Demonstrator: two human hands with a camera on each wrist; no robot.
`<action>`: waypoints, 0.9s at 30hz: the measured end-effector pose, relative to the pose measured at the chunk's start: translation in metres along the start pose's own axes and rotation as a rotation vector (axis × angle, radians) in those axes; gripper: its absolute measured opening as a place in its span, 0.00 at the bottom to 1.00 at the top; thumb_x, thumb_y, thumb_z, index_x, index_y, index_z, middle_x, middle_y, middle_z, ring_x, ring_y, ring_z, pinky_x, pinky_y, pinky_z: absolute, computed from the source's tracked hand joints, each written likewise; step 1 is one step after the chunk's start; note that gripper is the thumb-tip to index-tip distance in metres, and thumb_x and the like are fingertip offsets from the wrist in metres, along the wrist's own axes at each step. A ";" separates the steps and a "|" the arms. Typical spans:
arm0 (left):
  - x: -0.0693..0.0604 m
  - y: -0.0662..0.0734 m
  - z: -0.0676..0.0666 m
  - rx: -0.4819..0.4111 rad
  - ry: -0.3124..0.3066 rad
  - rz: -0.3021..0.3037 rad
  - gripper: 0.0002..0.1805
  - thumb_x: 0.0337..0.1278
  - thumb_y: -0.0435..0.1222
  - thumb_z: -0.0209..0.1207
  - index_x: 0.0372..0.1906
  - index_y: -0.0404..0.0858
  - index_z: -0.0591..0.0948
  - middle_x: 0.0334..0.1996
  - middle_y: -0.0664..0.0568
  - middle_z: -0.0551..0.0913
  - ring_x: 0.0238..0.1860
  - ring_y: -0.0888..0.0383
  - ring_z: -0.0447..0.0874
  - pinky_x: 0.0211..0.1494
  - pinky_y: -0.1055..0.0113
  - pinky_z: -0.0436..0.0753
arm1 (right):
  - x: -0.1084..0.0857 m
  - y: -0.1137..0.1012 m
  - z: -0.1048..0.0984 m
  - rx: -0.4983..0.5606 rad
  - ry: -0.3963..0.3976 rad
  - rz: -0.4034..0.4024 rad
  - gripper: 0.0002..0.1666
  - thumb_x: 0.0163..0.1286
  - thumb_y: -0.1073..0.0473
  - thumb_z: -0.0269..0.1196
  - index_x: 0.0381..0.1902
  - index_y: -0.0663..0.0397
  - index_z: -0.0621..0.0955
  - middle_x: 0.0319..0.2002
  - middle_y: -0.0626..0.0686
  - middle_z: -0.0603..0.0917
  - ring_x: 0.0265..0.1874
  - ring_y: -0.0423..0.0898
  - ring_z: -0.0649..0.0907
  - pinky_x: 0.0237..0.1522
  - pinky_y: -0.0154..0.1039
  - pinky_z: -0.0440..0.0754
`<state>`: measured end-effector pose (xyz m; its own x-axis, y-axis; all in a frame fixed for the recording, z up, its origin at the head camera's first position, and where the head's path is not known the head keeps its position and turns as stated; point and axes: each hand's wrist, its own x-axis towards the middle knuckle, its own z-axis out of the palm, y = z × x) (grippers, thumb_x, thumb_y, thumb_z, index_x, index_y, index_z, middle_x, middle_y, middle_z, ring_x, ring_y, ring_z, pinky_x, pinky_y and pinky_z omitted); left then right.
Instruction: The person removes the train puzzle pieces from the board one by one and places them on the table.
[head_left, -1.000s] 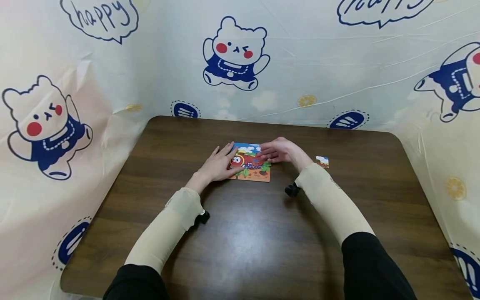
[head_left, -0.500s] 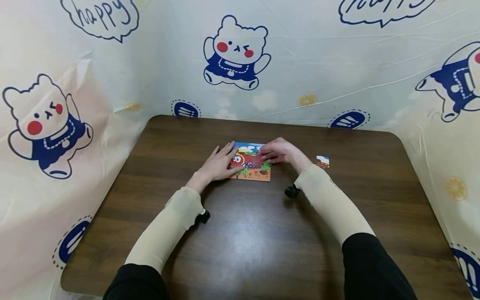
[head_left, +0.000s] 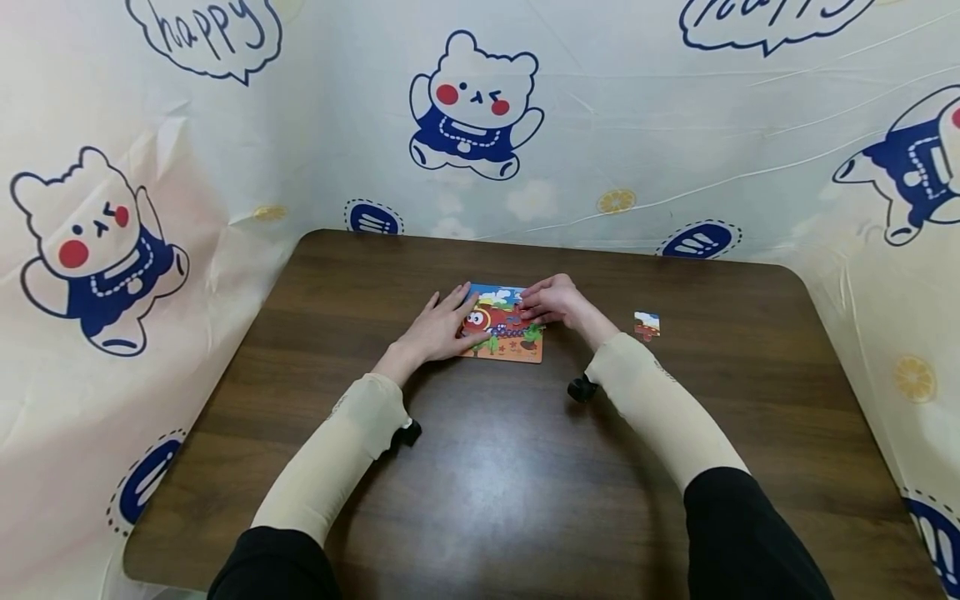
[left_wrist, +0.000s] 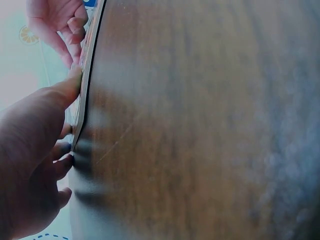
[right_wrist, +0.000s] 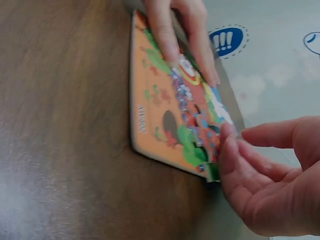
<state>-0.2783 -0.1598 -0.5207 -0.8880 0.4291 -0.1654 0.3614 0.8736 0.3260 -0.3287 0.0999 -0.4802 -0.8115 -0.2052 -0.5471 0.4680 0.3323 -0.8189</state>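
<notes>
A colourful jigsaw puzzle [head_left: 510, 350] lies flat towards the back of the table, with a red cartoon figure, blue sky and orange ground. My left hand [head_left: 435, 329] rests on its left side, fingers spread and straight, steadying the board at its edge in the left wrist view. At the right side, my right hand [head_left: 558, 302] pinches a puzzle piece [right_wrist: 213, 171] with a green part, which juts past the board's edge in the right wrist view. Fingers hide much of that piece. One loose puzzle piece [head_left: 647, 323] lies apart on the right.
The brown wooden table [head_left: 480, 475] has rounded corners. A patterned sheet [head_left: 300, 125] with cartoon bears hangs behind it and along both sides. Dark wrist cameras [head_left: 582, 388] hang under both wrists.
My right fingers have shifted slightly at the puzzle's right side, and the right wrist has edged left. The left hand stays on the board.
</notes>
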 end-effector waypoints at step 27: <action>0.001 -0.003 0.002 -0.018 -0.009 -0.006 0.51 0.79 0.66 0.55 0.91 0.46 0.52 0.93 0.47 0.42 0.94 0.47 0.41 0.94 0.38 0.40 | 0.010 0.022 0.010 -0.136 0.132 -0.263 0.20 0.84 0.60 0.65 0.66 0.62 0.87 0.53 0.67 0.93 0.17 0.37 0.86 0.25 0.30 0.86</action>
<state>-0.2799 -0.1615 -0.5240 -0.8875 0.4261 -0.1754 0.3509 0.8717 0.3422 -0.3228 0.0956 -0.5049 -0.9411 -0.1816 -0.2853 0.1926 0.4057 -0.8935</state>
